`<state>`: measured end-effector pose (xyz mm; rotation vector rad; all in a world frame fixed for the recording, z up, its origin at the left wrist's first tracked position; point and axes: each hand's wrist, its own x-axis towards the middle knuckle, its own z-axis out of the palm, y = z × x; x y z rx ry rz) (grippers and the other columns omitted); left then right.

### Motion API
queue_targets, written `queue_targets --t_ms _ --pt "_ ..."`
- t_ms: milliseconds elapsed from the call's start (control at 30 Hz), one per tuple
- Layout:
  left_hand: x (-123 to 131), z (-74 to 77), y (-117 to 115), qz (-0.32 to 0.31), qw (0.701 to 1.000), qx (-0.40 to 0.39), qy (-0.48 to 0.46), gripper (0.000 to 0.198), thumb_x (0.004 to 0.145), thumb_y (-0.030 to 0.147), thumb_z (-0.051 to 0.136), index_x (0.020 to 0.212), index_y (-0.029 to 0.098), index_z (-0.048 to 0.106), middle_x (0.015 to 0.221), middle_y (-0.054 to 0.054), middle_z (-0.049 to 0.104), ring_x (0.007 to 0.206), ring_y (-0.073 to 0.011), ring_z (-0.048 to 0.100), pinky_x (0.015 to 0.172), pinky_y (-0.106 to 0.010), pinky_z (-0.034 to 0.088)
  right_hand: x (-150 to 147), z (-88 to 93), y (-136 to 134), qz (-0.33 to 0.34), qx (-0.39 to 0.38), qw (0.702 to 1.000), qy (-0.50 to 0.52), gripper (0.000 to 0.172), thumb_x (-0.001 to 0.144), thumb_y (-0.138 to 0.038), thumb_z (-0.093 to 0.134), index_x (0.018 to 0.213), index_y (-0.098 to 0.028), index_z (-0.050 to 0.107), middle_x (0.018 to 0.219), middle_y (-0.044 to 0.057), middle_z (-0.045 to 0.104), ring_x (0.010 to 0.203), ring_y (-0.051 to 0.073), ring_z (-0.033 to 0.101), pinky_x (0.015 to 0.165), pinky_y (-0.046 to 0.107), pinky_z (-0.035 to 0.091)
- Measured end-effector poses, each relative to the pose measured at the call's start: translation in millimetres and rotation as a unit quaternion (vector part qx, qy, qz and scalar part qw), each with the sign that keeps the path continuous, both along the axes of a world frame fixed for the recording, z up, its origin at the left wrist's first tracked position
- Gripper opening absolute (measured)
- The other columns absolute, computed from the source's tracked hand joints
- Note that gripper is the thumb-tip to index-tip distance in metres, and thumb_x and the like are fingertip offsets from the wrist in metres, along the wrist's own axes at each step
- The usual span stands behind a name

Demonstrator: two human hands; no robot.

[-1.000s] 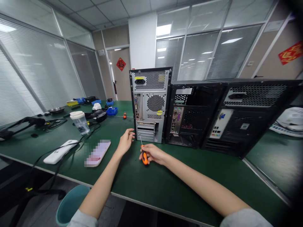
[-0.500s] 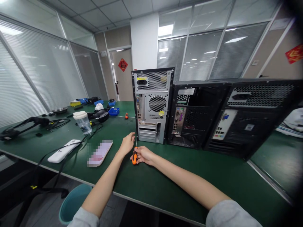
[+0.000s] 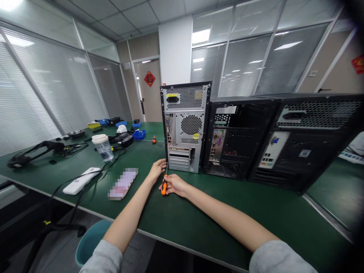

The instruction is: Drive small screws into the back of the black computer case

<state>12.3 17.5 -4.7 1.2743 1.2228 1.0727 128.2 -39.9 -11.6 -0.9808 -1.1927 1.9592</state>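
My right hand (image 3: 176, 185) is closed around the orange and black handle of a screwdriver (image 3: 164, 188). Its thin shaft points up and away, with the tip at the lower left corner of a computer case (image 3: 184, 149). This case stands upright, its silver back panel facing me. Beside that same corner is my left hand (image 3: 157, 170), palm inward, its fingers loosely bent and reaching to the case's edge. I see nothing held in it; whether the fingertips press on the case is hard to tell. Any screw under the tip is too small to make out.
Two black computer cases (image 3: 236, 140) (image 3: 301, 148) stand to the right. Leftward lie a phone (image 3: 124, 184), a white power bank (image 3: 82, 181) with a cable and a lidded cup (image 3: 102, 148). Farther back are a small screwdriver (image 3: 154, 139) and blue bins (image 3: 139, 134). A teal bucket (image 3: 92, 242) is below the table edge.
The view has shifted slightly, so everything sits a little farther right. Both hands stay at the case's lower corner, the screwdriver still in my right hand; my left fingers look slightly more extended.
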Motion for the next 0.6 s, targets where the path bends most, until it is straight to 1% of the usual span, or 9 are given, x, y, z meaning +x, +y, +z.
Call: queue_targets --t_ms 133,267,367,467,600 --pt "-1.9 -3.8 3.3 0.001 1.0 -0.015 -0.024 0.053 0.067 0.0 0.033 0.117 0.015 0.045 0.12 -0.011 0.051 0.094 -0.0087 0.056 0.077 -0.022 0.044 -0.8 1.3 0.1 -0.003 0.0 1.0 0.001 0.018 0.089 -0.022 0.031 0.077 -0.014 0.041 0.057 0.008 0.065 0.045 0.014 0.06 0.042 0.021 0.042" --pt "-5.1 -10.9 7.0 -0.01 0.999 -0.008 -0.043 0.048 0.068 0.0 0.039 0.114 0.012 0.049 0.12 -0.013 0.051 0.095 -0.0099 0.057 0.082 -0.024 0.044 -1.4 3.5 -0.3 -0.009 -0.004 1.0 0.006 0.017 0.089 -0.022 0.032 0.076 -0.015 0.04 0.056 0.007 0.064 0.045 0.014 0.06 0.042 0.021 0.042" --pt "-7.2 -16.6 9.7 -0.016 0.999 -0.002 -0.044 0.047 0.067 -0.001 0.041 0.113 0.009 0.05 0.12 -0.015 0.051 0.1 -0.0113 0.056 0.089 -0.027 0.043 -2.1 5.9 -0.9 -0.016 -0.011 1.0 0.011 0.016 0.088 -0.021 0.032 0.076 -0.014 0.041 0.059 0.008 0.065 0.046 0.014 0.06 0.043 0.021 0.042" --pt "-8.4 -21.1 12.3 -0.023 0.999 0.007 -0.039 0.05 0.067 -0.001 0.041 0.115 0.01 0.049 0.122 -0.013 0.05 0.103 -0.0125 0.055 0.094 -0.031 0.041 -3.7 7.0 -1.3 -0.023 -0.025 0.999 0.019 0.019 0.089 -0.023 0.032 0.077 -0.014 0.043 0.063 0.009 0.066 0.046 0.013 0.059 0.045 0.022 0.043" --pt "-8.5 -22.7 13.6 -0.025 0.999 0.018 -0.033 0.05 0.066 -0.001 0.043 0.114 0.01 0.051 0.121 -0.011 0.051 0.104 -0.0137 0.054 0.097 -0.034 0.04 -7.0 4.9 -1.7 -0.04 -0.047 0.998 0.033 0.019 0.088 -0.026 0.034 0.079 -0.014 0.046 0.071 0.009 0.067 0.049 0.011 0.059 0.048 0.023 0.044"
